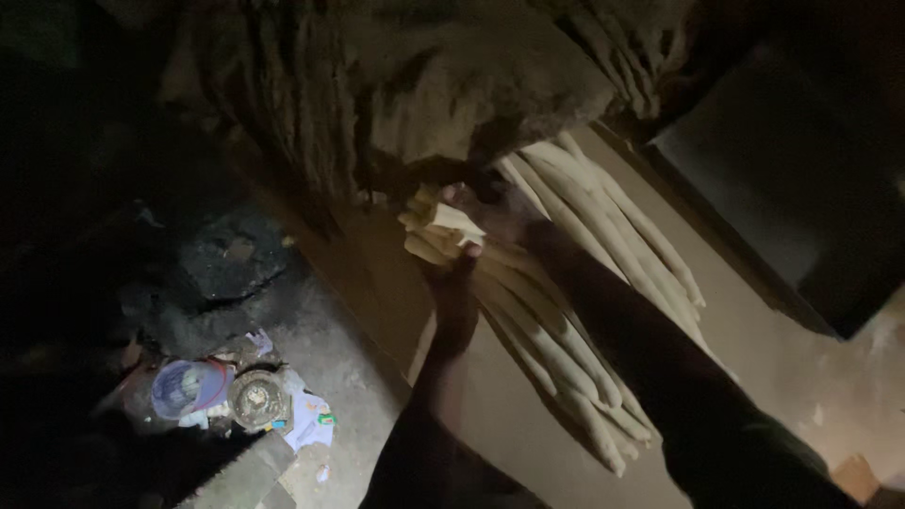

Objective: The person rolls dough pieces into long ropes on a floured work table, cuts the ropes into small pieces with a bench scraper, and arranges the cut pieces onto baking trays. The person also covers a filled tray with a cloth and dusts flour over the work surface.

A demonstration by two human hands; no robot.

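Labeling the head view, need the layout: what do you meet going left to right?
Round container with a bluish lid → rusty round can → scraps of paper → left hand → bundle of pale sticks → dark panel.

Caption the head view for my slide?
Both hands, left and right, grip pale dough ropes on a board.

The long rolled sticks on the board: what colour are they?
Pale cream-beige, like raw dough; the long rolled sticks show best in the head view.

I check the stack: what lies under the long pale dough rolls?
A flat brown board lies under the dough rolls. Both hands and a draped cloth cover their upper ends.
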